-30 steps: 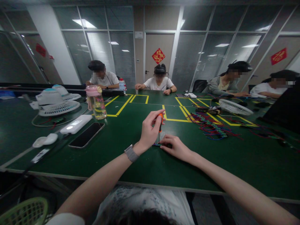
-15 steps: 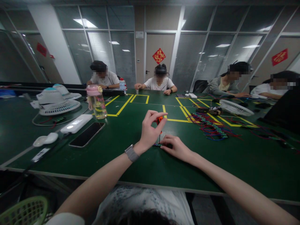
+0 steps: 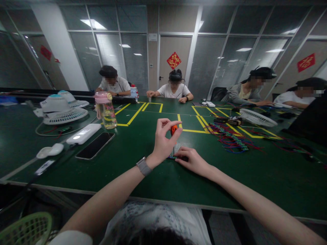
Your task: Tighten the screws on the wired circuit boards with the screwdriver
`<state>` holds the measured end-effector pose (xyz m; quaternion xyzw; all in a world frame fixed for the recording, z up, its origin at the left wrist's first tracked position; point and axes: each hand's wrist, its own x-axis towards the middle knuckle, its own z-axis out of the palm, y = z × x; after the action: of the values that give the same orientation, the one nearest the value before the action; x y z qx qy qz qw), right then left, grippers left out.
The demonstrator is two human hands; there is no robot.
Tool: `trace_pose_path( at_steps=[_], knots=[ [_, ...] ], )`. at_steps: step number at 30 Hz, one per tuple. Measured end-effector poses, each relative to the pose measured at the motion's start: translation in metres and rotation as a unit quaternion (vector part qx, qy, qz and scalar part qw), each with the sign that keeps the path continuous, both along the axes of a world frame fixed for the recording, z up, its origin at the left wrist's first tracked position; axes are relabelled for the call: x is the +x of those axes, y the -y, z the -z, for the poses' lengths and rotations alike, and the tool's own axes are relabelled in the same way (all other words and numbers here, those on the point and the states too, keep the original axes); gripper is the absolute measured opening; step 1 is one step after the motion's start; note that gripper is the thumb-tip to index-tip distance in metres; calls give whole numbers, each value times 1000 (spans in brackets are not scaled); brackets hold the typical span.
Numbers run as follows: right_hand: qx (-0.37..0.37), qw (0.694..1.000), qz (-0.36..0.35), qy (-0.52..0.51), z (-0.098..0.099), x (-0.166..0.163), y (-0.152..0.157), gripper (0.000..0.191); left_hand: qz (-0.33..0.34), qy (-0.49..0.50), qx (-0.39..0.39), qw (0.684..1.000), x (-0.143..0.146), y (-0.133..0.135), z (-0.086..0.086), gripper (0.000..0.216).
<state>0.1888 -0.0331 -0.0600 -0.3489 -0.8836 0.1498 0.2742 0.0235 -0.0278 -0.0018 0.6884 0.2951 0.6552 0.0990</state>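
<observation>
My left hand point(image 3: 163, 141) is closed around the orange and black handle of a screwdriver point(image 3: 174, 129), fingers and thumb curled about it. The screwdriver stands upright, its thin shaft running down to a small green circuit board point(image 3: 171, 157) flat on the table. Low beside the shaft, my right hand point(image 3: 190, 158) pinches the board's right end with its fingertips. A dark part shows under that hand's fingers, too small to name. The exact spot where the screwdriver tip meets the board cannot be made out.
On the green table point(image 3: 114, 180) at left lie a phone point(image 3: 95, 146), a white power strip point(image 3: 83, 134), a pink-lidded bottle point(image 3: 106, 110) and white fan parts point(image 3: 65, 115). Wired circuit boards point(image 3: 228, 136) lie in a row at right. Several people sit across the table.
My left hand's fingers have shifted very slightly around the screwdriver handle, which looks a little turned. The right hand and the board have stayed in place.
</observation>
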Motion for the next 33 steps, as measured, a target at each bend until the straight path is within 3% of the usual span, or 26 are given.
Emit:
trace_pose_path(
  at_steps=[5, 11, 17, 23, 25, 29, 31, 33],
  knots=[
    [-1, 1000, -3, -2, 1, 0, -1, 16, 124, 29, -46, 991, 2, -1, 3, 31],
    [1, 1000, 4, 3, 0, 0, 0, 15, 4, 4, 12, 1000, 0, 1, 0, 17],
    [-5, 1000, 0, -2, 0, 0, 0, 15, 128, 40, -50, 990, 1, -2, 5, 33],
    [-8, 1000, 0, 2, -1, -1, 1, 14, 11, 8, 1, 1000, 0, 0, 1, 17],
    [-9, 1000, 0, 1, -1, 0, 1, 14, 33, 8, -2, 999, 1, 1, 0, 21],
    [-11, 1000, 0, 2, 0, 0, 0, 14, 142, 44, -55, 987, 3, -1, 4, 33],
    [-11, 1000, -1, 1, 1, 1, -1, 14, 128, 47, -60, 989, 3, -2, 5, 31],
    [-9, 1000, -2, -1, 2, 1, -2, 14, 71, 32, -38, 996, 3, -2, 5, 24]
  ],
)
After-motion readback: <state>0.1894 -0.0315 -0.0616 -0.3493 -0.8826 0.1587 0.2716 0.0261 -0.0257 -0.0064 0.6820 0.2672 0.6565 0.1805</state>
